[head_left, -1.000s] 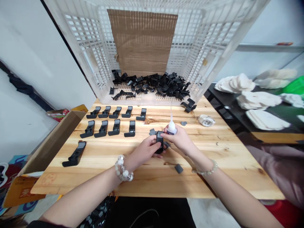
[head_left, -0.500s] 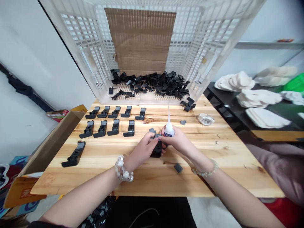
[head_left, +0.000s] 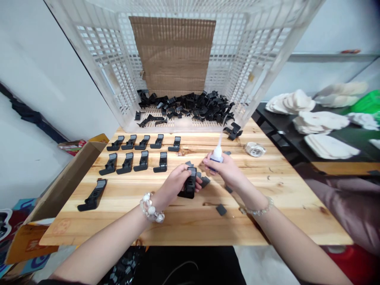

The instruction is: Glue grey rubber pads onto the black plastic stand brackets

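My left hand is closed around a black plastic bracket with a grey pad on its top end, held just above the wooden table. My right hand grips a small white glue bottle with a long thin nozzle pointing up and away. The two hands are a little apart. Small grey pads lie on the table between them, and another grey pad lies nearer me.
Two rows of finished black brackets lie at the left, with a single one nearer. A white lattice crate tipped on its side holds a pile of black parts. A tape roll lies right. A cardboard box flanks the left edge.
My hands have separated: the right hand drew the glue bottle away to the right, and the left hand shifted the bracket slightly left with its grey pad now showing on top.
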{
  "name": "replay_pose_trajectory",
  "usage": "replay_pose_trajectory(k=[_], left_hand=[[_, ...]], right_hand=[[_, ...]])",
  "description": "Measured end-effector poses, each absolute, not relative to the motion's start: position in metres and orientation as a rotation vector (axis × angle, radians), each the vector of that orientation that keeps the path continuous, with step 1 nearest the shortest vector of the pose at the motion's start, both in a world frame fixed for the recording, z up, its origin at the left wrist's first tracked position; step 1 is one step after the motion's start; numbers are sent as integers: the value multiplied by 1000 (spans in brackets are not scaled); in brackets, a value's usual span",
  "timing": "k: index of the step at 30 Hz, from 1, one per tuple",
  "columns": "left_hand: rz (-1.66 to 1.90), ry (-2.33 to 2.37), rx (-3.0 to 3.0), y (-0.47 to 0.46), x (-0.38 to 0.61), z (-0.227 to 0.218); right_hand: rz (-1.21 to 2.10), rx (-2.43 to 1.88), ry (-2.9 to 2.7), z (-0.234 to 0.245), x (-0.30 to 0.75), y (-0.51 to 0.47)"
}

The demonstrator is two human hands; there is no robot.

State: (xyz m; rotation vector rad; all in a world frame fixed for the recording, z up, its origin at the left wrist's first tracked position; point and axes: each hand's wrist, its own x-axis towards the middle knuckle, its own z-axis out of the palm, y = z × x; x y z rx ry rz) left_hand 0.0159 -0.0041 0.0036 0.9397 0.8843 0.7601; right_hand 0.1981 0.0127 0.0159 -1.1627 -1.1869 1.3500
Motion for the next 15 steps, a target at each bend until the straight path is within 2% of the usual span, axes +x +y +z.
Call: replay_pose_trajectory(k=[6, 15], left_hand=[[845, 874, 901, 2, 11, 4], [959, 894, 968, 4, -2, 29]], right_hand=[[1218, -1209, -1036, 11, 220, 31], [1247, -1135, -884, -9, 234, 45]])
